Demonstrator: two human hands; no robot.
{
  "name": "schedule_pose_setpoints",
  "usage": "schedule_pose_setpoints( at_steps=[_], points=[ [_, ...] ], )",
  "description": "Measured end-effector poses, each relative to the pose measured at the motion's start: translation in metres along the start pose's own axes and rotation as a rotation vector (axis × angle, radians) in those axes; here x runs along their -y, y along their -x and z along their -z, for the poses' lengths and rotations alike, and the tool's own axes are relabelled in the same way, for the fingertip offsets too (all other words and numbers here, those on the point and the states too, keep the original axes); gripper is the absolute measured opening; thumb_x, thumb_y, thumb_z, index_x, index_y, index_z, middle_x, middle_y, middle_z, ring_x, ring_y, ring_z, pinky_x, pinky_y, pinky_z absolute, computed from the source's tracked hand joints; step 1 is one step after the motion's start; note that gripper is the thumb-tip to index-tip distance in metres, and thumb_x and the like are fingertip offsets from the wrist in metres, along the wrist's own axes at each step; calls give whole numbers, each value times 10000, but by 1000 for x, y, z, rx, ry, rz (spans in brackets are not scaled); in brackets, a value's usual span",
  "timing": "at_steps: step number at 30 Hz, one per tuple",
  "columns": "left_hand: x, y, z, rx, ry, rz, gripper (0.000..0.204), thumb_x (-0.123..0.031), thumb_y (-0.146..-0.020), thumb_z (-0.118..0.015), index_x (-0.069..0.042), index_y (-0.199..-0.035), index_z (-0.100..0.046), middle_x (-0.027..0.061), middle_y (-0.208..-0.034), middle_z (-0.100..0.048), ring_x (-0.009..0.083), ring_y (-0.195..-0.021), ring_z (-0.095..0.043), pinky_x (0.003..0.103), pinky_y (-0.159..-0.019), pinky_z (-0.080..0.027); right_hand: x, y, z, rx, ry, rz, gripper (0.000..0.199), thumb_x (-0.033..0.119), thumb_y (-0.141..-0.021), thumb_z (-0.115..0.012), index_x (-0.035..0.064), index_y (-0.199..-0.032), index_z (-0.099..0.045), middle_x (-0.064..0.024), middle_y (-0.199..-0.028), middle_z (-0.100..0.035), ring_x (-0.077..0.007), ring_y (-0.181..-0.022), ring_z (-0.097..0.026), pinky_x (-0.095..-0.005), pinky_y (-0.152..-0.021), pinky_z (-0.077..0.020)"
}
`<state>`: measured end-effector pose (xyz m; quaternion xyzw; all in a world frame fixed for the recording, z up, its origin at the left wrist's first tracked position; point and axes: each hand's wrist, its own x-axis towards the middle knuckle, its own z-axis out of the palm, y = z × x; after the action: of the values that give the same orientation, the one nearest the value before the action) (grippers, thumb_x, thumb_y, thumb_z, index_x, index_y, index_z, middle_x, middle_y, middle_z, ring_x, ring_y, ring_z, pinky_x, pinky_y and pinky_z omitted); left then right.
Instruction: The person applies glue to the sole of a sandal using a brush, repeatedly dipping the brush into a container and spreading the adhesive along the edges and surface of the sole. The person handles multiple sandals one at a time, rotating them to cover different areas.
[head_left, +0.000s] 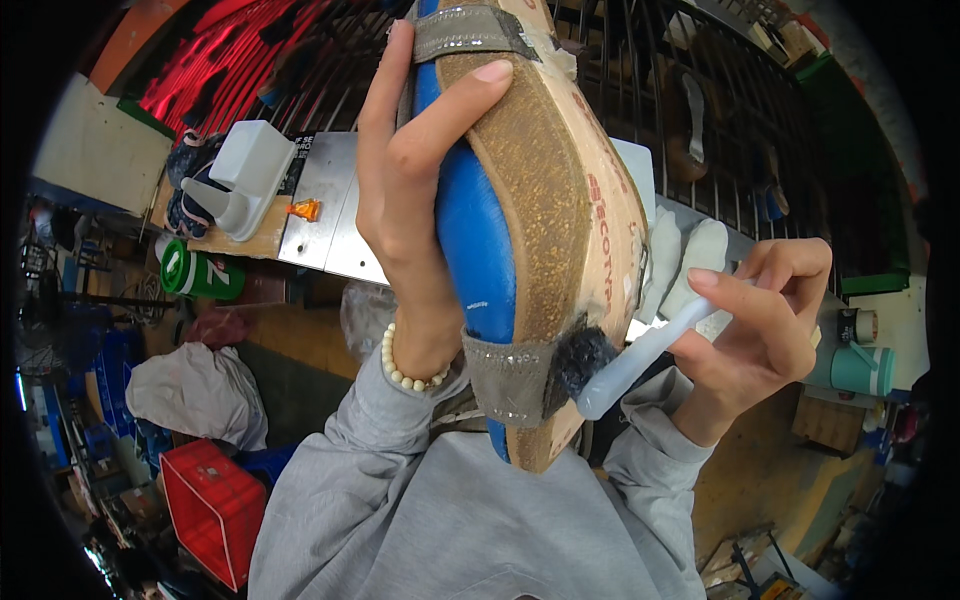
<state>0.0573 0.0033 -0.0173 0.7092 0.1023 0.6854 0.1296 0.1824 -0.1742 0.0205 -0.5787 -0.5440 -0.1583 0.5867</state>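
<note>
My left hand [410,170] is closed round a sandal on a blue shoe last [475,230], held up and tilted in front of me. Along its side runs a brown, speckled, cork-like layer [540,190], beside a tan underside [612,235] with red print. A grey strap [508,380] with shiny trim wraps the lower part; another grey strap [470,32] crosses the top. Between the fingers of my right hand [765,320] is the pale handle of a brush [645,355]. Its dark bristles press against the lower strap's end, by the sole's edge.
Behind the sandal stands a metal bench [325,205] bearing a white plastic container [250,165] and a small orange packet [304,210]. Pale shoe-shaped pieces [690,255] lie beyond my right hand. A dark rack [700,130] spans the back. At lower left sits a red crate [213,510].
</note>
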Motion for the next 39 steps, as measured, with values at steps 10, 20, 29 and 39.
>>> schedule_pose_setpoints(
  at_steps=[10,20,29,39],
  points=[
    [3,13,6,59,-13,133,467,-132,-877,-719,-109,-1320,-576,228,-1431,-496,342,-1328,-517,373,-1022,-505,-13,12,0,98,-156,44,480,411,-443,-948,180,-844,-821,25,-831,-388,-122,-729,-420,-255,-597,-307],
    [9,20,48,-80,532,792,602,-192,-988,-646,10,-1464,-337,142,-1388,-478,299,-1293,-498,485,-1119,-434,-85,88,24,432,744,-284,262,266,-636,-893,82,-774,-766,-28,-844,-537,-209,-801,-531,-369,-760,-331],
    [-2,16,55,-155,753,679,525,-185,-1002,-592,-9,-1451,-384,164,-1419,-501,293,-1256,-542,464,-1109,-444,-87,113,25,332,789,-331,212,246,-685,-877,101,-810,-785,-36,-824,-454,-191,-756,-462,-354,-723,-327],
    [23,14,39,2,-322,105,722,-521,-860,-731,-48,-1342,-476,224,-1415,-364,352,-1439,-299,483,-1178,-285,-2,62,-1,-11,-163,-358,412,337,-546,-932,133,-889,-831,12,-859,-374,-115,-723,-396,-258,-608,-282]
  ],
)
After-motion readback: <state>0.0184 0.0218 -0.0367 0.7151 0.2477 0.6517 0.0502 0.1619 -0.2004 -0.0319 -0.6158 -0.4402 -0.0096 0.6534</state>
